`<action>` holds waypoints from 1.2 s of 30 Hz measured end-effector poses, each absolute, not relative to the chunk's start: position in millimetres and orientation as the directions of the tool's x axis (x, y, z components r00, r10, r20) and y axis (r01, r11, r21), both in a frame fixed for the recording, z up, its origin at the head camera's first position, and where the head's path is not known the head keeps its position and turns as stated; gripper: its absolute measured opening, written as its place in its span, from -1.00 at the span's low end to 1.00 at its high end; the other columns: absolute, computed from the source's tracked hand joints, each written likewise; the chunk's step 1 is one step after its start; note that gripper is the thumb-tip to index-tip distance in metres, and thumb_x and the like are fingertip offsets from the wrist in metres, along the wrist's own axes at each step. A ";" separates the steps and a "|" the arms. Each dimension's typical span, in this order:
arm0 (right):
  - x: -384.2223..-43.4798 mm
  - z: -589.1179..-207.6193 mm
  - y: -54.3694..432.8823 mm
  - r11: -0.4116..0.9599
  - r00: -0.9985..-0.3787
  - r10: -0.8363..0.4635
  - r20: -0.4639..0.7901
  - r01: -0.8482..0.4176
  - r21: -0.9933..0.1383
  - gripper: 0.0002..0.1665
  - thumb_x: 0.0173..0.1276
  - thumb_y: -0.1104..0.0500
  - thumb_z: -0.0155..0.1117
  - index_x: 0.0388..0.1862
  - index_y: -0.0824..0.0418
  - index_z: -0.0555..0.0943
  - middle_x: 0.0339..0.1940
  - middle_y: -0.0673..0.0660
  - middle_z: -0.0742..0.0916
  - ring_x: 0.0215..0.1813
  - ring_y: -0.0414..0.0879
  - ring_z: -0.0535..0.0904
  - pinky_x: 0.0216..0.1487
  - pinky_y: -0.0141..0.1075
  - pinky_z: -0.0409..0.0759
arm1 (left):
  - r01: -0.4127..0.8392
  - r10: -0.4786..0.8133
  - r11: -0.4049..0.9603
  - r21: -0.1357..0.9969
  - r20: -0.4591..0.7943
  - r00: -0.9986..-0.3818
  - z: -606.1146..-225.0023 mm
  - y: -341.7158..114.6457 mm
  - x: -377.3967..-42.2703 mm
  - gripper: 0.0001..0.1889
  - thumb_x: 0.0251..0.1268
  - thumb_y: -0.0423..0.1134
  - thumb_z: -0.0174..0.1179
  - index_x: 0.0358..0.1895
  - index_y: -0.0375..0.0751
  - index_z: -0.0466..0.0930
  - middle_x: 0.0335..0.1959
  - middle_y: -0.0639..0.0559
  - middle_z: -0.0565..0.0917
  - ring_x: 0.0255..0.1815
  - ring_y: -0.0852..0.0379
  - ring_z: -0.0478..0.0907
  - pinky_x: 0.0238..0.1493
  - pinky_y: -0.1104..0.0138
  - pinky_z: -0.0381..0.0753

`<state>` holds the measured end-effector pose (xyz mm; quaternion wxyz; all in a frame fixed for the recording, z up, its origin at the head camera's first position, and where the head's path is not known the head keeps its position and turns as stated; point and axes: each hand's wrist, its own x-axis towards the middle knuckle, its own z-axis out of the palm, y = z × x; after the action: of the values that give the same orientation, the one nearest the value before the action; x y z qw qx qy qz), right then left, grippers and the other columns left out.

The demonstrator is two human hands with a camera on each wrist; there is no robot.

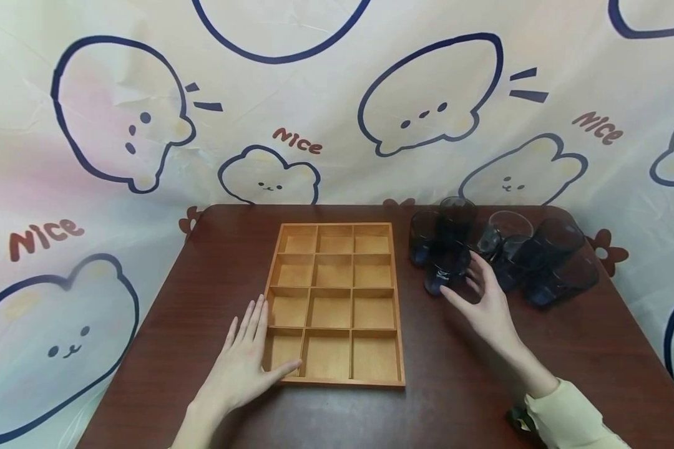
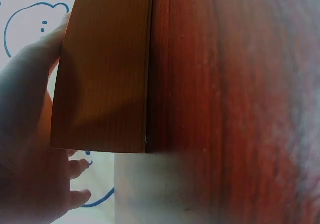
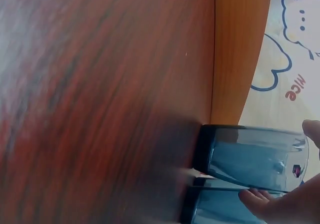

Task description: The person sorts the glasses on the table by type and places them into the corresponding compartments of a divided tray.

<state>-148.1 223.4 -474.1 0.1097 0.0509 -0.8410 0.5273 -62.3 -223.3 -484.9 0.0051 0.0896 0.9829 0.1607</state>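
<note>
A wooden box [image 1: 327,329] with a grid of square compartments lies on the table. My left hand [image 1: 241,371] rests along its left side with fingers straight, the thumb over the front left corner; the left wrist view shows the box's wall [image 2: 102,79] beside the hand. To the right of the box, my right hand [image 1: 485,305] reaches around the nearest blue drinking glass [image 1: 439,274], thumb and fingers spread on either side. In the right wrist view this upright glass [image 3: 255,151] stands between thumb and fingers; firm contact cannot be made out.
Behind the nearest glass stand two more dark blue glasses [image 1: 422,234]. Several others [image 1: 550,243] cluster to the right, near a clear-looking glass [image 1: 510,219]. The brown table [image 1: 202,268] meets a cartoon-printed cloth [image 1: 326,93]. A small dark object [image 1: 519,419] lies by the right sleeve.
</note>
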 end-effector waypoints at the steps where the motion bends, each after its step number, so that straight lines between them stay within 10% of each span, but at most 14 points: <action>1: -148.2 -474.0 221.9 0.438 -0.972 0.025 0.235 -0.201 -0.876 0.10 0.42 0.33 0.56 0.78 0.28 0.15 0.66 0.50 0.43 0.62 0.37 0.44 0.35 -0.87 0.36 | 0.173 0.177 0.932 0.317 0.016 -0.984 -485.0 -223.3 -62.0 0.36 0.29 0.58 0.28 0.83 -0.27 -0.16 0.89 -0.18 -0.07 0.89 -0.27 -0.07 0.80 -0.32 0.06; 5: -149.7 -474.7 214.6 0.436 -0.977 0.018 0.213 -0.184 -0.881 0.17 0.43 0.31 0.56 0.82 0.26 0.06 0.70 0.52 0.37 0.70 0.41 0.35 0.45 -0.82 0.34 | 0.180 0.186 0.929 0.322 0.010 -0.982 -485.2 -223.4 -60.4 0.39 0.27 0.59 0.29 0.83 -0.30 -0.17 0.89 -0.20 -0.10 0.89 -0.28 -0.09 0.84 -0.25 0.03; 9: -153.1 -479.2 207.0 0.451 -0.983 0.021 0.182 -0.153 -0.879 0.28 0.43 0.26 0.58 0.86 0.21 -0.08 0.80 0.47 0.22 0.78 0.42 0.22 0.74 -0.18 0.37 | 0.192 0.198 0.926 0.324 0.014 -0.980 -486.0 -223.8 -59.7 0.41 0.24 0.59 0.31 0.83 -0.30 -0.17 0.89 -0.20 -0.11 0.89 -0.27 -0.09 0.85 -0.23 0.04; 12: -156.1 -483.0 200.0 0.446 -0.983 0.037 0.182 -0.147 -0.883 0.37 0.40 0.24 0.61 0.87 0.18 -0.15 0.84 0.43 0.14 0.81 0.42 0.14 0.71 0.26 0.29 | 0.198 0.203 0.923 0.330 0.019 -0.979 -487.1 -224.2 -59.5 0.41 0.24 0.58 0.32 0.82 -0.31 -0.17 0.89 -0.21 -0.11 0.89 -0.29 -0.08 0.93 0.05 -0.33; 16: -163.3 -487.3 191.5 0.416 -0.978 0.067 0.200 -0.155 -0.896 0.43 0.35 0.23 0.65 0.88 0.11 -0.17 0.81 0.42 0.22 0.81 0.36 0.18 0.73 0.34 0.29 | 0.199 0.204 0.923 0.329 0.019 -0.979 -489.4 -224.5 -59.4 0.39 0.27 0.58 0.30 0.82 -0.32 -0.17 0.89 -0.22 -0.11 0.90 -0.27 -0.11 0.80 0.40 -0.64; 20: -171.6 -492.4 189.6 0.433 -0.980 0.065 0.187 -0.141 -0.890 0.46 0.34 0.21 0.66 0.88 0.00 -0.20 0.81 0.38 0.23 0.76 0.38 0.27 0.68 0.38 0.36 | 0.198 0.202 0.932 0.304 0.020 -0.979 -491.5 -224.6 -59.6 0.38 0.29 0.60 0.26 0.83 -0.30 -0.16 0.89 -0.20 -0.11 0.91 -0.22 -0.13 0.92 -0.06 -0.16; 30: -184.4 -496.1 193.2 0.518 -0.973 0.038 0.226 -0.174 -0.837 0.41 0.29 0.28 0.69 0.87 -0.01 -0.05 0.74 0.41 0.37 0.54 0.43 0.55 0.43 0.29 0.61 | 0.212 0.207 0.934 0.287 0.047 -0.977 -492.5 -225.1 -59.1 0.35 0.31 0.57 0.27 0.82 -0.30 -0.14 0.88 -0.21 -0.09 0.90 -0.23 -0.09 0.86 -0.17 0.05; 36: -185.0 -493.0 201.2 0.491 -0.976 0.007 0.218 -0.187 -0.851 0.34 0.29 0.33 0.67 0.85 0.04 0.03 0.65 0.43 0.50 0.47 0.41 0.62 0.23 -0.61 0.56 | 0.232 0.221 0.930 0.284 0.072 -0.973 -492.9 -224.0 -59.3 0.32 0.33 0.54 0.28 0.82 -0.32 -0.11 0.88 -0.22 -0.07 0.89 -0.24 -0.07 0.94 0.11 -0.29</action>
<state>-185.0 201.2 -493.0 0.0967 0.0523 -0.8580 0.5017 -59.3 -224.0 -492.9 -0.0195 0.1152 0.9823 0.1466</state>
